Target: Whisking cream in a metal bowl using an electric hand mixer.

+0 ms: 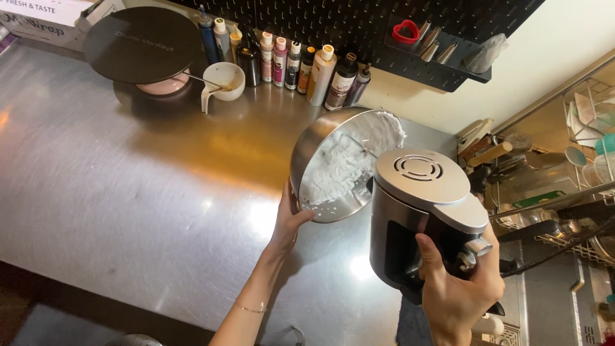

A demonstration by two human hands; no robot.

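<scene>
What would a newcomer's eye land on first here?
The tilted stainless steel mixing bowl, coated inside with white whipped cream, stands out at centre, gripped at its lower rim by the left hand. Right beside it, the right hand holds a silver and black hand mixer over the shiny steel countertop.

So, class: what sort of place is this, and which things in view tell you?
Most likely a baking kitchen. A left hand tilts a steel bowl of white whipped cream, the right hand holds a mixer, and colouring bottles and piping nozzles line the pegboard.
</scene>
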